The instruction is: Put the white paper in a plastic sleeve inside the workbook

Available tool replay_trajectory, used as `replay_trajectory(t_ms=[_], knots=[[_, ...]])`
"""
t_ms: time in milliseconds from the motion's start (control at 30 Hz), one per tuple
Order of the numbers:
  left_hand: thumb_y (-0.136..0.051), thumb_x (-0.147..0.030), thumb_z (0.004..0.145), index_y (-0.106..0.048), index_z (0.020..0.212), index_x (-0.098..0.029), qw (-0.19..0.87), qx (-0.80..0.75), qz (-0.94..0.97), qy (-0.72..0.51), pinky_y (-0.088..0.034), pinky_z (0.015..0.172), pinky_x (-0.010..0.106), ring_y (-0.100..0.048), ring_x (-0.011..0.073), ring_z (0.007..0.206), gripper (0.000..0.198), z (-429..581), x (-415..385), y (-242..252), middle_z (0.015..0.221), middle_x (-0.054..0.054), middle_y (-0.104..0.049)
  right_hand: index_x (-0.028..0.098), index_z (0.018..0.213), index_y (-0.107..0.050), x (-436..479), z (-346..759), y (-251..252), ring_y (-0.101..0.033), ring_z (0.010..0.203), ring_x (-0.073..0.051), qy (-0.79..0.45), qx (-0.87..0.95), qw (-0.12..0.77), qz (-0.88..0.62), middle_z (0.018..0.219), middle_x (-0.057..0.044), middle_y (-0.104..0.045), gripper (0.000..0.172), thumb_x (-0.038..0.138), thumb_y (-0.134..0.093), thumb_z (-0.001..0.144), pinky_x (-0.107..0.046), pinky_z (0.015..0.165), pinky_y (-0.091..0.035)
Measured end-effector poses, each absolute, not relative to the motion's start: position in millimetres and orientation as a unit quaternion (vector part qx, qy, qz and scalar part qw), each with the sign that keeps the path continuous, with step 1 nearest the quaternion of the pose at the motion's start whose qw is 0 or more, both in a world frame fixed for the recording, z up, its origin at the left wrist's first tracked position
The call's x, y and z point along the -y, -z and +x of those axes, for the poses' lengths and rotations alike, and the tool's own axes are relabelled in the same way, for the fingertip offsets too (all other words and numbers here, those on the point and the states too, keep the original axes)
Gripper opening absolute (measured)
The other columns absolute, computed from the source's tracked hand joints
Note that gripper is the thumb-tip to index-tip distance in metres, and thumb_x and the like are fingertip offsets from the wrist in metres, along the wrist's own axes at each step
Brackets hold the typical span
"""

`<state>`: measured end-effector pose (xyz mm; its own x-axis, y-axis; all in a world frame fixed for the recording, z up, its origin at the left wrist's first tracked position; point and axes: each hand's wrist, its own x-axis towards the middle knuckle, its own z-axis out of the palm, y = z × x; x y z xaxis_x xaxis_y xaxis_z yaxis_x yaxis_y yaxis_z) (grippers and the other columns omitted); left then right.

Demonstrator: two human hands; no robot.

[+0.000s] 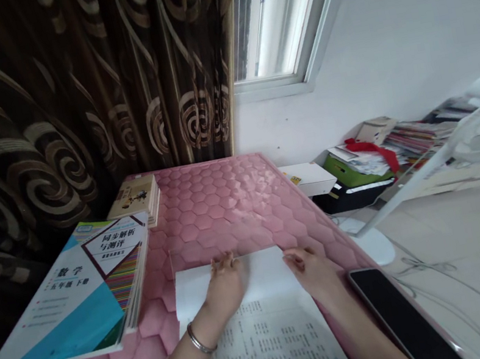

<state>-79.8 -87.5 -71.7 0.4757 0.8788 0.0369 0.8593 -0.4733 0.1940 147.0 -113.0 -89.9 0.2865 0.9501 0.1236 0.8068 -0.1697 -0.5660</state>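
A book (270, 347) with printed text lies on the pink table cover in front of me, its blank white top strip (263, 271) facing up. My left hand (225, 284), with a silver bracelet on its wrist, bears on this strip; its fingers are bent together over the top edge. At the upper right corner, the fingers of my right hand (309, 269) are closed on the paper's edge. Beyond the top edge, a faint straight outline suggests a clear sheet, but I cannot make it out fully. My fingertips are partly hidden.
A stack of workbooks (70, 296) lies at the left, with smaller books (136, 199) behind it. A black phone (401, 318) rests by the right table edge. Past that edge stand a white fan (428, 171), a white box (307, 178) and piled papers. A patterned curtain (109, 72) hangs behind.
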Motion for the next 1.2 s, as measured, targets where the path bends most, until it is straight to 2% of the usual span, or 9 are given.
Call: replay_trajectory(t_ms=[167,267,500,700,800,933,1100,1200], knots=[[-0.039,-0.003,0.087,-0.063,0.112,-0.013,0.104,-0.499,0.854,-0.102,-0.03,0.114,0.049,-0.05,0.0231,0.13,0.036,-85.4,87.9,79.3,0.135,0.015,-0.057,0.025,0.101,-0.072,123.8,143.5,95.1,-0.069,0.091,-0.024,-0.176,0.605,0.266,-0.73,0.102,-0.005,-0.074,0.036,0.041,-0.042,0.089,-0.034,0.079,-0.05],[-0.04,-0.003,0.086,-0.065,0.113,-0.014,0.107,-0.502,0.852,-0.102,-0.029,0.115,0.048,-0.048,0.0238,0.132,0.038,-85.9,89.5,79.0,0.139,0.014,-0.055,0.025,0.105,-0.072,124.1,141.7,97.4,-0.069,0.093,-0.026,-0.196,0.589,0.254,-0.742,0.103,-0.006,-0.075,0.038,0.041,-0.041,0.088,-0.036,0.081,-0.051],[-0.04,-0.009,0.087,-0.061,0.125,-0.014,0.081,-0.512,0.849,-0.1,-0.033,0.113,0.046,-0.045,0.0253,0.133,0.044,-83.5,90.7,75.8,0.144,0.015,-0.049,0.027,0.108,-0.071,125.6,140.9,101.0,-0.069,0.099,-0.028,-0.223,0.578,0.271,-0.737,0.107,-0.006,-0.074,0.039,0.043,-0.04,0.089,-0.038,0.085,-0.051],[-0.038,-0.002,0.083,-0.064,0.109,-0.011,0.071,-0.504,0.855,-0.102,-0.036,0.111,0.043,-0.051,0.0229,0.129,0.038,-85.1,93.2,69.6,0.137,0.017,-0.055,0.028,0.107,-0.072,126.4,141.9,104.3,-0.07,0.097,-0.027,-0.214,0.578,0.272,-0.739,0.104,-0.005,-0.075,0.038,0.042,-0.042,0.089,-0.038,0.084,-0.052],[-0.038,-0.003,0.085,-0.066,0.105,-0.011,0.063,-0.529,0.84,-0.101,-0.037,0.11,0.044,-0.054,0.0247,0.125,0.035,-85.7,96.8,70.0,0.133,0.017,-0.059,0.028,0.108,-0.072,126.9,141.3,103.5,-0.07,0.096,-0.027,-0.217,0.573,0.272,-0.742,0.106,-0.005,-0.074,0.039,0.042,-0.042,0.089,-0.038,0.084,-0.052],[-0.039,-0.006,0.087,-0.066,0.115,-0.013,0.061,-0.547,0.831,-0.082,-0.035,0.111,0.046,-0.052,0.0259,0.127,0.039,-84.6,99.5,72.9,0.136,0.015,-0.057,0.028,0.11,-0.071,127.6,140.6,103.1,-0.07,0.094,-0.027,-0.218,0.567,0.26,-0.751,0.108,-0.004,-0.074,0.04,0.043,-0.042,0.088,-0.038,0.082,-0.052],[-0.042,-0.01,0.087,-0.061,0.127,-0.012,0.063,-0.563,0.821,-0.068,-0.033,0.111,0.044,-0.045,0.0283,0.133,0.044,-83.2,99.6,73.6,0.144,0.018,-0.048,0.027,0.113,-0.071,128.7,139.8,103.5,-0.07,0.09,-0.027,-0.207,0.578,0.253,-0.748,0.105,-0.005,-0.074,0.041,0.044,-0.04,0.09,-0.038,0.079,-0.052],[-0.041,-0.013,0.088,-0.056,0.133,-0.014,0.074,-0.567,0.817,-0.074,-0.033,0.112,0.046,-0.042,0.0291,0.135,0.047,-82.1,98.4,72.2,0.149,0.015,-0.042,0.027,0.113,-0.07,128.9,139.5,103.0,-0.071,0.087,-0.027,-0.208,0.575,0.245,-0.752,0.104,-0.006,-0.075,0.042,0.043,-0.04,0.09,-0.037,0.077,-0.052]])
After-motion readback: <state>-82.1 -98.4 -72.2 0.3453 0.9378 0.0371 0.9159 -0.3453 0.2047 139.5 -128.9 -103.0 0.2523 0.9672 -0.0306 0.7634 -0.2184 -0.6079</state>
